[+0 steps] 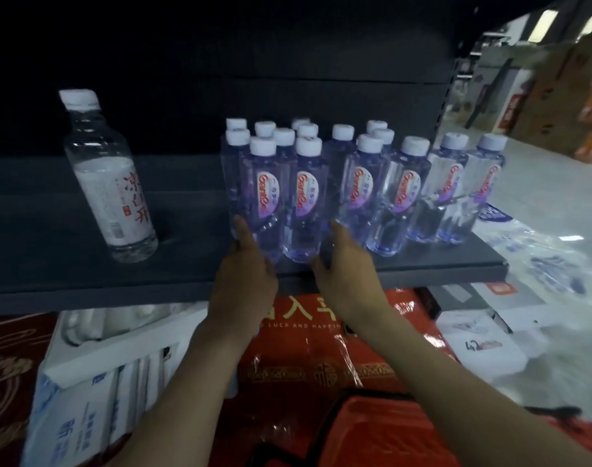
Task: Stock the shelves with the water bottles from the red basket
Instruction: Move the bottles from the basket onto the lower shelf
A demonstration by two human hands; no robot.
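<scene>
Several small water bottles with white caps and purple-red labels stand grouped on the dark shelf (85, 278). My left hand (245, 274) touches the base of the front-left bottle (264, 197) with straight fingers. My right hand (346, 264) rests beside the base of the front-middle bottle (304, 200), fingers extended between it and the bottle to its right. Neither hand is wrapped round a bottle. The red basket (372, 429) sits below at the bottom edge of view, with at least one clear bottle (281, 433) visible beside its rim.
A taller bottle (110, 183) with a white label stands alone on the shelf at the left. Under the shelf lie a red shrink-wrapped gift box (321, 348) and white cartons (95, 382). Cardboard boxes (550, 96) stand on the floor far right.
</scene>
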